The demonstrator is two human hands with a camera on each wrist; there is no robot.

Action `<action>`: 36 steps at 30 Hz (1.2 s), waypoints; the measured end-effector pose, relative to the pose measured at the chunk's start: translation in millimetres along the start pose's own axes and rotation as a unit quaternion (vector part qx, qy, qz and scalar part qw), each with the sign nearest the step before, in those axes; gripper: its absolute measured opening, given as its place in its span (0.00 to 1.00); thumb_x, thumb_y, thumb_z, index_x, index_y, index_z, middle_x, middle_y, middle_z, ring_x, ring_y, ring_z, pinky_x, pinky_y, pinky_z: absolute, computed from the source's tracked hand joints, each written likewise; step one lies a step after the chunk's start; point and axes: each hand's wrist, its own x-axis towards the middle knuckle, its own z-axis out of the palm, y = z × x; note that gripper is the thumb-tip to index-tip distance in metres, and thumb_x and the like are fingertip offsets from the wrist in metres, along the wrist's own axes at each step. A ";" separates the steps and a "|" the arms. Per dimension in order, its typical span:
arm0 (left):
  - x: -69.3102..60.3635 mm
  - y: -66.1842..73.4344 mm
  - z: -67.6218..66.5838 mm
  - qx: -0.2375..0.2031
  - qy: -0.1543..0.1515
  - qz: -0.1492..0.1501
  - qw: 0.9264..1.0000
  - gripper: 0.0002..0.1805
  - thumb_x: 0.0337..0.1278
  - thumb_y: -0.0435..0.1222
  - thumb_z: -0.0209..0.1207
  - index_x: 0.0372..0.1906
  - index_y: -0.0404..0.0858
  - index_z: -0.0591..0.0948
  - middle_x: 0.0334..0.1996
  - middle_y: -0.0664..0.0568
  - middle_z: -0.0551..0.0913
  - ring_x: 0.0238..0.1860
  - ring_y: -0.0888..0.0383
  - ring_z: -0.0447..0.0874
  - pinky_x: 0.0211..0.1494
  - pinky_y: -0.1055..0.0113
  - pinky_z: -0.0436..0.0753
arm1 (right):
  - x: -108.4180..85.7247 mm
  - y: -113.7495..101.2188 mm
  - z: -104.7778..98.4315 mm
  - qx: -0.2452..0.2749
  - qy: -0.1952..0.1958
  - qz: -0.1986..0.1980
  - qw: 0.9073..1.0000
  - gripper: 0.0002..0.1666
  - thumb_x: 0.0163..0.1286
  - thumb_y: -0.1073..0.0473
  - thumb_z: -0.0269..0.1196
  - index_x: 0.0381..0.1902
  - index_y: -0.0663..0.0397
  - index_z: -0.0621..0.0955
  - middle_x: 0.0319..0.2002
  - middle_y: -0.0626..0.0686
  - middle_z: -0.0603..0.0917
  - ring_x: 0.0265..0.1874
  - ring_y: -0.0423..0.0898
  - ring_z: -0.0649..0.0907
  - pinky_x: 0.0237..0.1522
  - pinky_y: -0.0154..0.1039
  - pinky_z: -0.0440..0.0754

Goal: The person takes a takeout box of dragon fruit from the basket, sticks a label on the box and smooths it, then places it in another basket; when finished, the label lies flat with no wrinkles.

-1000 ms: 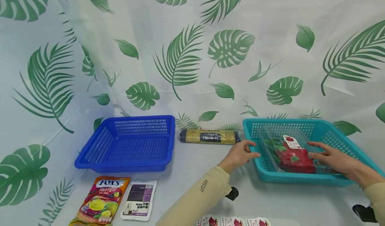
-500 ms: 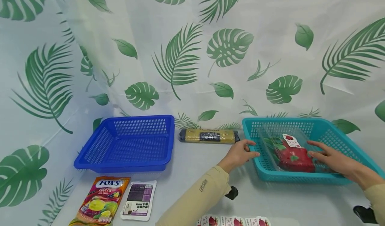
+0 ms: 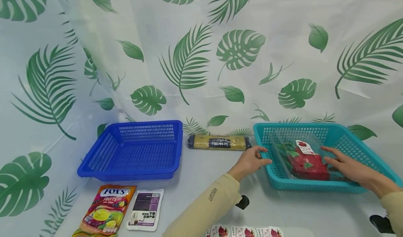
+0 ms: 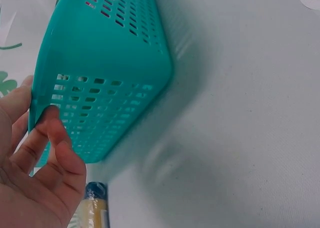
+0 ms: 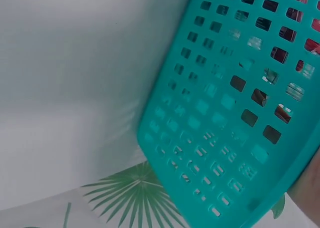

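Note:
My left hand (image 3: 251, 161) grips the left rim of a teal basket (image 3: 318, 187), its fingers curled round the edge, as the left wrist view also shows. Inside that basket lies a clear plastic box (image 3: 310, 165) with red and green contents and a white fruit sticker (image 3: 304, 147) on its lid. My right hand (image 3: 352, 167) reaches over the basket's near right side, with fairly straight fingers at the box's right side. Whether they press on the box I cannot tell. In the right wrist view the basket's wall (image 5: 200, 112) hides most of this hand.
A blue basket (image 3: 135, 175) stands on the left. Behind lies a pack of pasta (image 3: 218, 143), between the two baskets. At the front left are a Fox's candy bag (image 3: 105, 209) and a purple-and-white packet (image 3: 145, 210). A strip of fruit stickers (image 3: 244, 232) lies at the front edge.
Both hands, the teal basket and the box stay in nearly the same place. The view has shifted very slightly.

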 end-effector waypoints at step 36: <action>-0.3 -3.1 -16.8 -0.022 -0.043 0.011 0.999 0.24 0.62 0.45 0.64 0.63 0.56 0.75 0.33 0.57 0.77 0.31 0.52 0.83 0.38 0.54 0.81 | 9.5 3.4 -9.0 0.028 -0.003 0.016 0.999 0.45 0.81 0.42 0.39 0.73 0.71 0.36 0.62 0.86 0.49 0.57 0.82 0.64 0.48 0.63 0.77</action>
